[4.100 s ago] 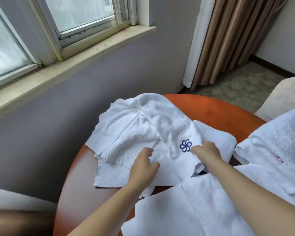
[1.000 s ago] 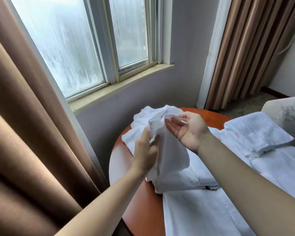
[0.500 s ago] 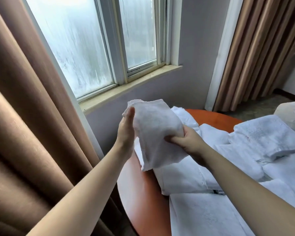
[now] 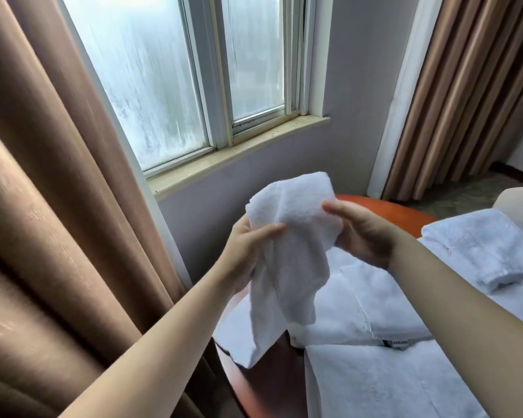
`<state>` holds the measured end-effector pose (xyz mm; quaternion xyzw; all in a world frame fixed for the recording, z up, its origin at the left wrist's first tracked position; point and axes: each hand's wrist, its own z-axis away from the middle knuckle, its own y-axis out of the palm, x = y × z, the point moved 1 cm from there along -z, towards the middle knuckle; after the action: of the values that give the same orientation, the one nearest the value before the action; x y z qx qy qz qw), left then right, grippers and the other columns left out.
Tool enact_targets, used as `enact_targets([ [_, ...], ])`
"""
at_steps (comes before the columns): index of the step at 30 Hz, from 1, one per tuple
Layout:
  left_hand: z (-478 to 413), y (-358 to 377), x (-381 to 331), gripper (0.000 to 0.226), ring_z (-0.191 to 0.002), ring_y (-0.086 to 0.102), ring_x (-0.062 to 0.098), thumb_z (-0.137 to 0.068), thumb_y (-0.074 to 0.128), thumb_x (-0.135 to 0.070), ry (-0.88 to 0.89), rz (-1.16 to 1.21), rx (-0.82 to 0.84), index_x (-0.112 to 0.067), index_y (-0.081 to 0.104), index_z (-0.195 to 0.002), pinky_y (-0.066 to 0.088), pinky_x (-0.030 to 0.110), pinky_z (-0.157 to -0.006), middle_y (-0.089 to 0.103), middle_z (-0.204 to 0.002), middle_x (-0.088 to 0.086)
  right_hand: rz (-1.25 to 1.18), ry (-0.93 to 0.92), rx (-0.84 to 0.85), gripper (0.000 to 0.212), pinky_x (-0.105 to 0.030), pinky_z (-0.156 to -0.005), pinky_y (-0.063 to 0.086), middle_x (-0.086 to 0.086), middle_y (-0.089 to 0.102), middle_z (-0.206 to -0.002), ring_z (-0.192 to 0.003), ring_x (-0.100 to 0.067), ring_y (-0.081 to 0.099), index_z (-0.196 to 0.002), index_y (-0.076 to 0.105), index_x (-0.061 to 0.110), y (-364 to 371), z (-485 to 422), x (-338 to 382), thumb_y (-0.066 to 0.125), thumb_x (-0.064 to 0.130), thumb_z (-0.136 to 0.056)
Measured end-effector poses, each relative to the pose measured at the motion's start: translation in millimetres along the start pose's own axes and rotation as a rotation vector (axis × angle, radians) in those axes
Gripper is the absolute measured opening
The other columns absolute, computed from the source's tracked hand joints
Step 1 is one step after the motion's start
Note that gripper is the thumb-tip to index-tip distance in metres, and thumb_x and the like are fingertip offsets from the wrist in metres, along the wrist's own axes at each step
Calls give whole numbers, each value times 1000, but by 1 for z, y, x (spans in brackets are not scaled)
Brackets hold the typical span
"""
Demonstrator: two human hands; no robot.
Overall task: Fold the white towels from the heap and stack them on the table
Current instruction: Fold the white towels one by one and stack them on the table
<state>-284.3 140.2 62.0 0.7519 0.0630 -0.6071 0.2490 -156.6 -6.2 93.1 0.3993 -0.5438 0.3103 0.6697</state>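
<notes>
Soft diffuse daylight enters through the fogged, white-framed glass window [image 4: 175, 73]. Shadows faint. Straight lines bow toward the edges; slight overall softness.

Small white towel [image 4: 290, 236] hangs bunched above table [image 4: 387, 206].

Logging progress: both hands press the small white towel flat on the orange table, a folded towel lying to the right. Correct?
Not pressed flat: the head view shows the left hand and right hand holding the small white towel in the air above the orange table. The folded towel part holds.
</notes>
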Motion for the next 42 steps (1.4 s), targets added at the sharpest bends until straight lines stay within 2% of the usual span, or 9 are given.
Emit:
enact_targets([
  [4, -5, -9, -15, 15, -69, 70, 21, -91, 53, -1, -95, 93, -75, -7, 65, -97, 58, 29, -62, 72, -81, 10, 199, 117, 64, 50, -42, -105, 45, -8, 70, -116, -115, -23, 62, -115, 65, 15, 7, 13, -32, 80, 5, -68],
  [8, -15, -28, -30, 17, -79, 70, 22, -97, 53, -15, -92, 108, -230, -9, 67, -104, 59, 32, -68, 71, -93, 12, 183, -58, -120, 24, -36, -91, 55, -7, 74, -104, -103, -24, 68, -104, 68, 12, 31, 2, -11, 71, 7, -81],
  [12, -17, -41, -43, 80, -110, 63, 34, -68, 75, -56, -118, 5, -300, -12, 52, -131, 48, 51, -97, 62, -126, 15, 126, -261, -382, 14, -35, -81, 58, -7, 75, -92, -90, -21, 72, -94, 69, 10, 57, -14, 20, 75, 13, -82],
  [17, 5, -34, -23, 63, -70, 64, 15, -58, 82, -44, -29, -191, -126, -36, 43, -108, 47, 36, -66, 70, -97, 5, 91, -274, -534, 16, -45, -86, 57, -12, 72, -99, -93, -27, 70, -96, 66, 9, 67, -32, 46, 71, 19, -85],
  [22, 6, -18, -16, 68, -83, 66, 13, -46, 83, -53, -77, -304, -200, -33, 52, -104, 51, 28, -64, 65, -104, 2, 57, -165, -429, 13, -26, -69, 51, -5, 57, -86, -83, -18, 58, -84, 54, 15, 66, -35, 60, 54, 9, -96],
  [25, 7, -13, -10, 63, -75, 59, 7, -48, 78, -58, -132, -310, -214, -24, 60, -97, 41, 21, -57, 64, -97, -2, 31, -173, -408, 6, -34, -82, 51, -13, 58, -96, -91, -24, 59, -99, 55, 10, 63, -32, 60, 52, 6, -96],
  [29, 7, -5, -7, 14, -68, 62, 14, -89, 66, -28, -124, -57, -132, -17, 58, -87, 45, 27, -60, 66, -82, 1, -70, -193, -284, 32, -42, -101, 47, -17, 62, -120, -110, -28, 62, -123, 52, -2, 56, -26, 56, 56, 6, -92],
  [34, -2, -5, -25, 23, -72, 55, 14, -102, 44, -19, -37, 82, -136, -20, 43, -79, 44, 31, -64, 57, -81, 3, 189, -144, -76, 77, -40, -92, 52, 4, 63, -129, -118, -16, 60, -142, 36, 31, 35, -8, 34, 72, 15, -77],
  [42, -7, -16, -27, 12, -71, 59, 15, -80, 60, -20, -57, 7, -9, -21, 51, -87, 45, 31, -65, 64, -81, -1, 72, -122, -87, 24, -33, -87, 53, -1, 69, -115, -105, -19, 65, -120, 57, 16, 37, -5, 31, 43, 17, -101],
])
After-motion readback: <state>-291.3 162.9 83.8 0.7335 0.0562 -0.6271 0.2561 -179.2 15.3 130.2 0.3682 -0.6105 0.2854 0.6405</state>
